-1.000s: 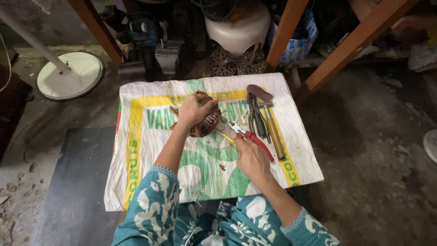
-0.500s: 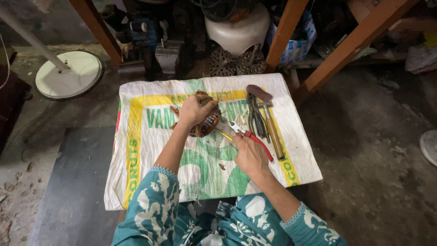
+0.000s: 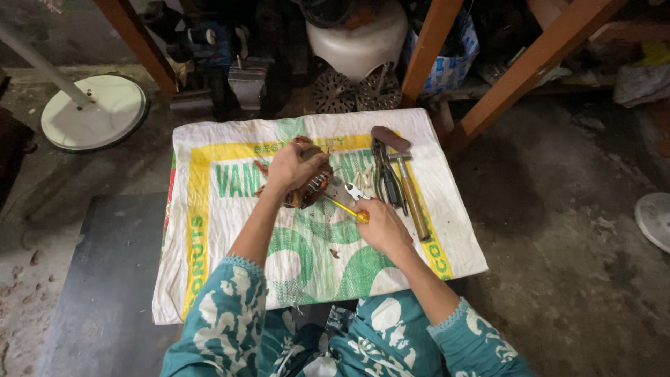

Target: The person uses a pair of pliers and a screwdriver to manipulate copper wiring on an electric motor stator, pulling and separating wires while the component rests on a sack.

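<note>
Rusty brown motor part (image 3: 312, 190) sits mid-sack (image 3: 230, 230), left hand (image 3: 293, 167) clamped over it; right hand (image 3: 380, 225) fisted on yellow-handled tool (image 3: 347, 208), tip at part. Looks partway, still being worked. Hammer (image 3: 408, 188) & pliers (image 3: 386, 174) lie just beside

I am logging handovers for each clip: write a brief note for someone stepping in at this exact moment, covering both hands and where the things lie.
Left hand: clamped over a brown wound motor part on the printed sack.
Right hand: gripping a yellow-handled tool, its tip at the part's edge.
Beside them: pliers and a wooden-handled hammer lie on the sack, untouched.
Done: part steadied, tool at its edge; small brown bits lie on the sack.
Left: the part is in one piece under the hand; how far the work has gone cannot be told.
</note>
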